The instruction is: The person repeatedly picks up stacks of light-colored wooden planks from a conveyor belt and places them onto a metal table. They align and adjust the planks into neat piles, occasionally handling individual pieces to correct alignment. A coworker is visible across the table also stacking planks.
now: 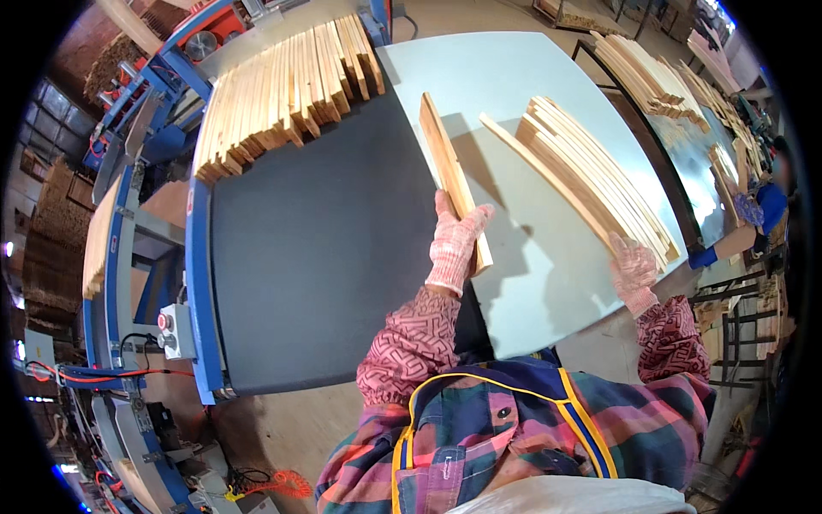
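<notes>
In my gloved left hand [458,244] is a pale wooden board [447,158], its near end between thumb and fingers. It tilts over the seam between the dark belt and the light-blue table top. My gloved right hand [634,267] closes on the near end of another board [548,176], the leftmost of a row. That board's far end stands apart from the neighbouring boards [604,176], which lie side by side on the light-blue table [548,317].
Many boards [282,86] stand packed in a slanting row at the far end of the dark belt [317,257]. A blue machine frame [202,291] with a red-button control box [175,330] edges the left. At right, another person's blue-gloved arm [736,242] is beside stacked wood [651,77].
</notes>
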`<action>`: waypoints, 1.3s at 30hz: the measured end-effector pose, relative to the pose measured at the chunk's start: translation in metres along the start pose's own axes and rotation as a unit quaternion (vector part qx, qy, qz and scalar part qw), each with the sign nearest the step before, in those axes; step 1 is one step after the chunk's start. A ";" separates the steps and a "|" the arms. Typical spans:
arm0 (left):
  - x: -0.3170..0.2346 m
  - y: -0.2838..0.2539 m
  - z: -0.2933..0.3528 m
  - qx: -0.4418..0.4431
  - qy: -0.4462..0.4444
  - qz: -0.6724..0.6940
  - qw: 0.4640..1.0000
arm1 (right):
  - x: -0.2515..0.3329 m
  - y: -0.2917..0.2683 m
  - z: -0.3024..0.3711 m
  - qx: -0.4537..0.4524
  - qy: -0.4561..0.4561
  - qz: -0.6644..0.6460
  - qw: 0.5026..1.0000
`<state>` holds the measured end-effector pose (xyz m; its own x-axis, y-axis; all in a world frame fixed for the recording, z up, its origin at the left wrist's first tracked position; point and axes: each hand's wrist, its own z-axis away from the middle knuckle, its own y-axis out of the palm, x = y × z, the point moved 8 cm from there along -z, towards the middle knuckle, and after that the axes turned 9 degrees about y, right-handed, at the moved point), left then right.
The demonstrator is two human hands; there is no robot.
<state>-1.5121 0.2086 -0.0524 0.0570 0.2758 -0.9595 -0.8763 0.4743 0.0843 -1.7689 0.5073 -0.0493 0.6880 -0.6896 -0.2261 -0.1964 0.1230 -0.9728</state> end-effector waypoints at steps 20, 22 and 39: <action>-0.027 -0.155 0.071 -0.161 0.041 0.050 0.985 | 0.460 -0.110 -0.439 -0.061 -0.013 -0.311 0.948; -0.022 -0.162 0.083 -0.193 0.029 0.081 0.977 | 0.492 -0.113 -0.479 -0.120 0.000 -0.329 0.937; -0.026 -0.116 0.123 -0.239 0.032 0.180 0.954 | 0.487 -0.065 -0.461 -0.086 -0.081 -0.454 0.883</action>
<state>-1.3528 0.2490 -0.0043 -0.3049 0.2905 -0.9070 -0.9523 -0.0820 0.2939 -1.7428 -0.1654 -0.0724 0.7054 -0.3354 0.6244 0.3932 -0.5478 -0.7385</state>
